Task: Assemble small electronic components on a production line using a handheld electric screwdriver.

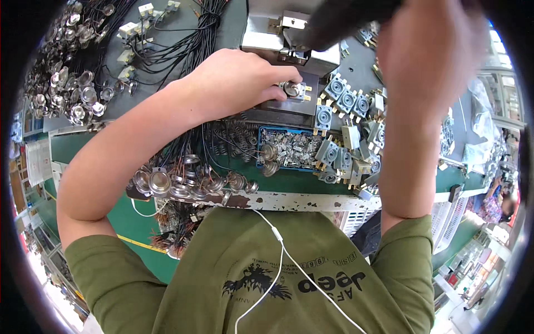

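Left hand [233, 83] pinching a small round metal part [291, 89] on the press fixture [289, 106], upper centre. Right hand [428, 50] wrapped around the dark lever [345, 19], upper right. Best seated flat, fingertips clear before pressing.

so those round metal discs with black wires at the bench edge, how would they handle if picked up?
Wired metal discs look stiff and probably light; smooth shiny faces may be slippery. Their black leads look floppy and tangled, so lifting one would likely drag neighbours.
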`<state>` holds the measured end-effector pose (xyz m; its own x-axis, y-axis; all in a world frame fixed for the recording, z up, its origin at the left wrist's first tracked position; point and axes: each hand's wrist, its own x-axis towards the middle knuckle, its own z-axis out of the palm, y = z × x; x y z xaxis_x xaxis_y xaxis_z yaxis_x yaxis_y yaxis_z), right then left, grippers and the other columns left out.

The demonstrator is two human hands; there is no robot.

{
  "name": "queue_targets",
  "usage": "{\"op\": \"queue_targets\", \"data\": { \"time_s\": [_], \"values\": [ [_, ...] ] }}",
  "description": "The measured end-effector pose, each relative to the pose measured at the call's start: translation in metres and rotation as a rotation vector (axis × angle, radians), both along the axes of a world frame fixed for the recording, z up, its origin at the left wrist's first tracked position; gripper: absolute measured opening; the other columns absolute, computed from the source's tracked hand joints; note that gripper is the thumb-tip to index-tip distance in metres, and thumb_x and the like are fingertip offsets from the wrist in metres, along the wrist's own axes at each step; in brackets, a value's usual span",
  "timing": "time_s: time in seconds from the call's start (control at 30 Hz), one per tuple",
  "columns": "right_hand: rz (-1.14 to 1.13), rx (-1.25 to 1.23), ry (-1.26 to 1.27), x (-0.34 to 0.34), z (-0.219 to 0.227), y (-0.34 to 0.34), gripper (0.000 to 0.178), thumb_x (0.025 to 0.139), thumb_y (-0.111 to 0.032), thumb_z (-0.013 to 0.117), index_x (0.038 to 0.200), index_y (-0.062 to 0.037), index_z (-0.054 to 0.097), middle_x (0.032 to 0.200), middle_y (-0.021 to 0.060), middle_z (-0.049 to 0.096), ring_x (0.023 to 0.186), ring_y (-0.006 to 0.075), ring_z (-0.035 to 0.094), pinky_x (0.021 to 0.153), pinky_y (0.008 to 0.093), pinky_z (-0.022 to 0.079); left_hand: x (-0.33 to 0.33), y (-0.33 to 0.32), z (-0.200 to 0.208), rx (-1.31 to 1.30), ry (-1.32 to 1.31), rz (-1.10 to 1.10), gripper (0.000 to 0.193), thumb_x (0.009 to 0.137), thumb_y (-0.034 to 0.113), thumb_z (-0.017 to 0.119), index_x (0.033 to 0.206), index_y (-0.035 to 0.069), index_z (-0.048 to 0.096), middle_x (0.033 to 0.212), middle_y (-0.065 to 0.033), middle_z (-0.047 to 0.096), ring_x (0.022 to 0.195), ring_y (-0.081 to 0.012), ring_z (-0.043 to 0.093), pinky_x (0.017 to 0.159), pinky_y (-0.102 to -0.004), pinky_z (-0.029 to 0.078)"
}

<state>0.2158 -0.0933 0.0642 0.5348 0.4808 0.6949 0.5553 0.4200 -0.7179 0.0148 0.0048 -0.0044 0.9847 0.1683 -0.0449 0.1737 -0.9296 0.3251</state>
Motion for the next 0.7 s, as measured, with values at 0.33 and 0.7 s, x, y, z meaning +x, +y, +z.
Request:
{"op": "queue_targets", "data": {
  "time_s": [0.33,0.7],
  "values": [
    [-0.145,-0.06,0.053,-0.047,0.044,-0.023,0.035,0.096,-0.022,0.066,0.119,0.004,0.058,0.081,0.0108,0.059,0.066,0.0182,0.06,0.062,0.0299,0.052,0.0,0.004,-0.003,-0.043,-0.083,-0.084,0.031,0.098,0.031,0.062,0.127,0.022,0.063,0.095,-0.0113,0.072,0.094,-0.0335,0.071,0.079,-0.0465,0.057],
    [-0.023,0.188,0.173,-0.066,0.03,0.008,0.025,0.097,-0.014,0.064,0.113,0.0039,0.056,0.097,0.016,0.067,0.062,0.0156,0.063,0.054,0.0295,0.053,0.005,0.0,0.002,-0.037,0.032,-0.059,0.029,0.098,0.031,0.063,0.125,0.02,0.061,0.09,-0.0111,0.073,0.093,-0.0337,0.071,0.078,-0.046,0.058]
  ]
}}
